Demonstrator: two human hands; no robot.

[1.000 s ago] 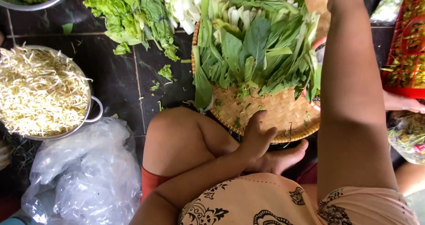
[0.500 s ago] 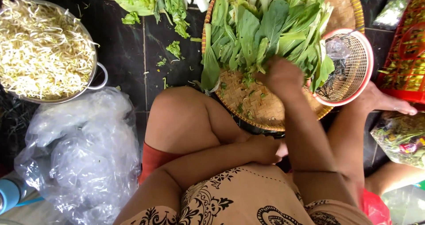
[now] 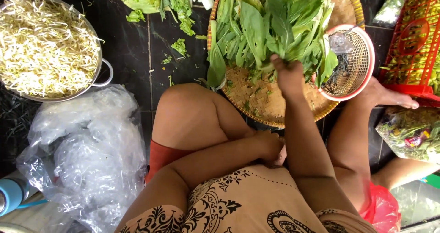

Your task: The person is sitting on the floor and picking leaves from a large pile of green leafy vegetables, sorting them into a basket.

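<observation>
Seen from above, the right hand has come forward onto a round woven bamboo tray, its fingers now closed around stems of the smooth leafy greens heaped there. The left hand stays tucked below the tray, fingers hidden. Left of the tray, pale stringy bean sprouts fill a metal pot.

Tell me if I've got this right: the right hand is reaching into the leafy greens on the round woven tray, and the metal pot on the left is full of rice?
Not quite. The head view shows the metal pot is full of bean sprouts, not rice. The rest holds: the right hand is in the leafy greens on the round woven tray.
</observation>
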